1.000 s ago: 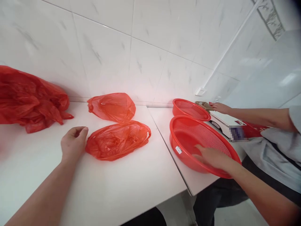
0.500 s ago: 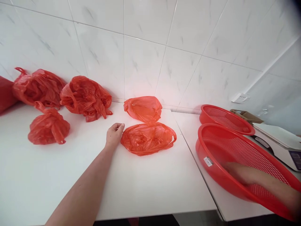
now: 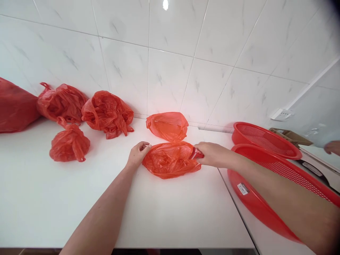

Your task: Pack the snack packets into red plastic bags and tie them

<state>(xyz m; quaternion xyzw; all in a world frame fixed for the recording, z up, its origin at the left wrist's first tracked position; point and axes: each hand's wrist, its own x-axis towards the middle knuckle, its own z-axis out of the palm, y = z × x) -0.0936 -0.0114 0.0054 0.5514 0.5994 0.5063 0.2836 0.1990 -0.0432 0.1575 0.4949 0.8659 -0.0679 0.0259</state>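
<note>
An opened red plastic bag (image 3: 167, 164) lies on the white table with its mouth facing up. My left hand (image 3: 139, 153) is closed at the bag's left rim, thumb and curled fingers gripping the edge. On the opposite side my right hand (image 3: 211, 154) is closed around a small red-and-white packet (image 3: 197, 153), held at the right rim of the bag's mouth. Its fingers are partly hidden behind the packet and the bag. Just behind, against the wall, stands a second opened red plastic bag (image 3: 168, 124).
Several bunched red bags, one of them knotted (image 3: 69, 144), sit at left. A large red basket (image 3: 255, 198) is under my right forearm, a smaller red basket (image 3: 265, 140) behind it. Farther right are a scale (image 3: 318, 173), a cardboard box (image 3: 292, 137) and another person's hand (image 3: 332, 147).
My right hand has come out of the large basket and moved left to the front bag, holding a red-and-white packet. The left hand stays at the rim. Another person's hand has appeared at right.
</note>
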